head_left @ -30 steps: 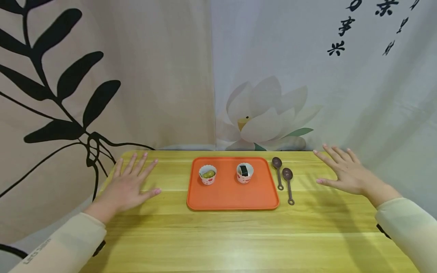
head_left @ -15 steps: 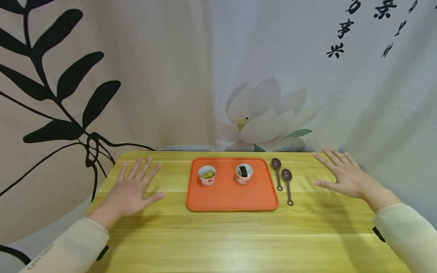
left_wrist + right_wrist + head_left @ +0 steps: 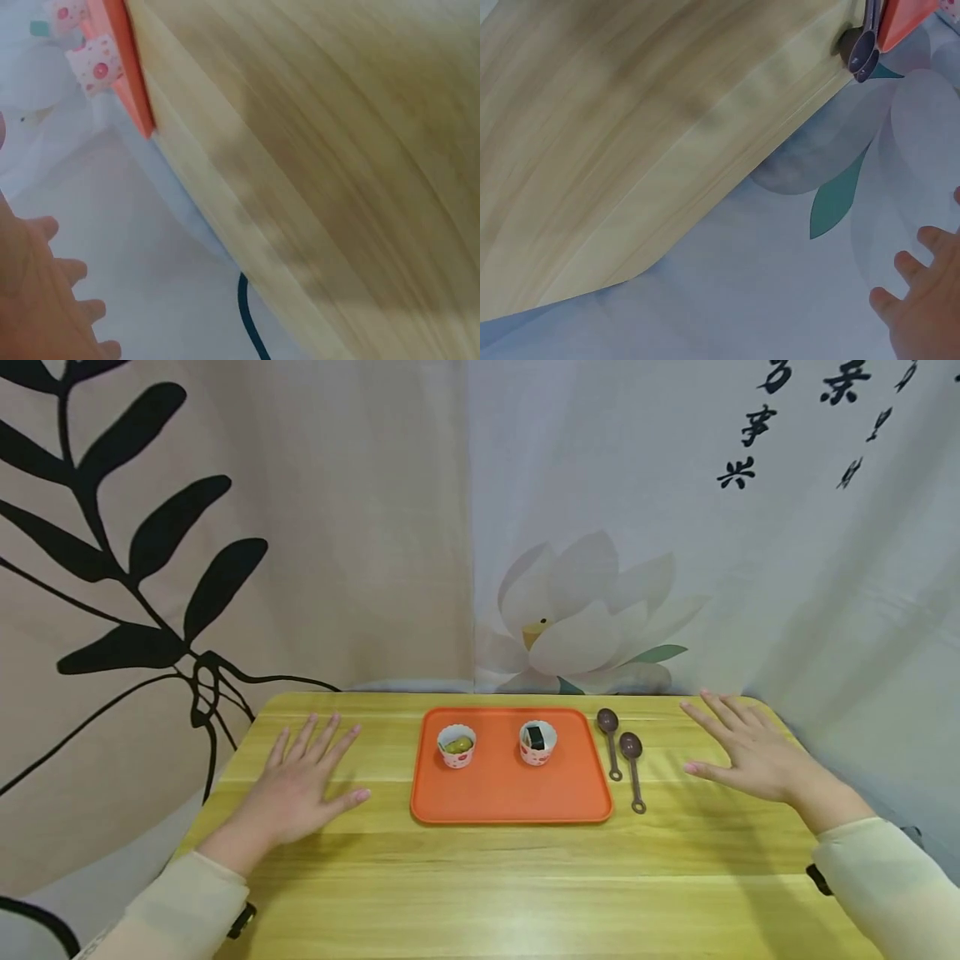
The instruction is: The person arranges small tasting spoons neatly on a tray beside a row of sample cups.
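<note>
My left hand [image 3: 300, 785] hovers with spread fingers over the table's left side, holding nothing. On the right, my right hand [image 3: 757, 756] is likewise spread in the air, nearest to two brown spoons [image 3: 632, 746]. Between the hands lies an orange tray [image 3: 510, 797]. It bears a small patterned paper cup [image 3: 457, 759] with green pieces in it and a second paper cup [image 3: 536, 758] with a black-and-white piece inside. In the left wrist view the fingers [image 3: 71, 270] show at the lower left; the right wrist view shows fingers [image 3: 911, 266] at the lower right.
The yellow wooden table [image 3: 480, 893] reaches back to a curtain [image 3: 375, 527] printed with dark leaves, a lotus and characters. A dark cable [image 3: 41, 918] curves at the lower left.
Both hands have drifted slightly inward and down toward the person, fingers still spread. The tray, cups and spoons have stayed in place.
</note>
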`<state>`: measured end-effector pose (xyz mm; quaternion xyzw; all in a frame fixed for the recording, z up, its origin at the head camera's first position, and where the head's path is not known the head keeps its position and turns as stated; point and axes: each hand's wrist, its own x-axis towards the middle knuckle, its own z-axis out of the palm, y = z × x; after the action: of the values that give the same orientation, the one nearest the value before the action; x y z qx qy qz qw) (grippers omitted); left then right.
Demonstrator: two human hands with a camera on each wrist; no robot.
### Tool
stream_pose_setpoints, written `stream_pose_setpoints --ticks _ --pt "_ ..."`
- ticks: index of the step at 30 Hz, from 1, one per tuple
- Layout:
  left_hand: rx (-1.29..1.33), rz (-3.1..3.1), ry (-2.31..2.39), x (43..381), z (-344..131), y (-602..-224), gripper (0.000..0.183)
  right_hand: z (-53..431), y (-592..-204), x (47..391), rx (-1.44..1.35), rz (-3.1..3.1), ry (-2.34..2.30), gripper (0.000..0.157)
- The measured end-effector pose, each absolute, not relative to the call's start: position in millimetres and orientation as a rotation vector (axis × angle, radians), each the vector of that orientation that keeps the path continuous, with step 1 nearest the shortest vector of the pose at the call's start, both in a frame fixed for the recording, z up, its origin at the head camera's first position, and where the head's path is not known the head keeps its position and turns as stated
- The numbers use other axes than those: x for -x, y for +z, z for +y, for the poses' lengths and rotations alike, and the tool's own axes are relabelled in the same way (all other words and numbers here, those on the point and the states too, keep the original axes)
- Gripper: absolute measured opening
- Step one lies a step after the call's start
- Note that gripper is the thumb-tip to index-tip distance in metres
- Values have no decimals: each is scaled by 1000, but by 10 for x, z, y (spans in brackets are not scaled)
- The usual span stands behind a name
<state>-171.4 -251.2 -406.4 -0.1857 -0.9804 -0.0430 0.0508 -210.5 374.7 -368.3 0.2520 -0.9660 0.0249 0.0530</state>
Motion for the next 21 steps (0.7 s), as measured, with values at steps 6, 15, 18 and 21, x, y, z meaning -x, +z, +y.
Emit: stream_pose_setpoints --ticks 6,15,18,21 --pt "571 -2996 -163 1679 -2437 -4087 88 3710 -3726 2090 -757 -2971 142 90" --pt "588 -3010 -209 1681 -2330 -4124 90 3664 -3766 2040 -728 -2988 187 90" --pt "585 -3015 -224 1675 -2294 -4131 90 3650 -3786 2032 -734 -2980 208 89" --pt "590 -3014 -250 1657 -2261 -4133 89 3640 -3812 2024 -736 -2975 208 90"
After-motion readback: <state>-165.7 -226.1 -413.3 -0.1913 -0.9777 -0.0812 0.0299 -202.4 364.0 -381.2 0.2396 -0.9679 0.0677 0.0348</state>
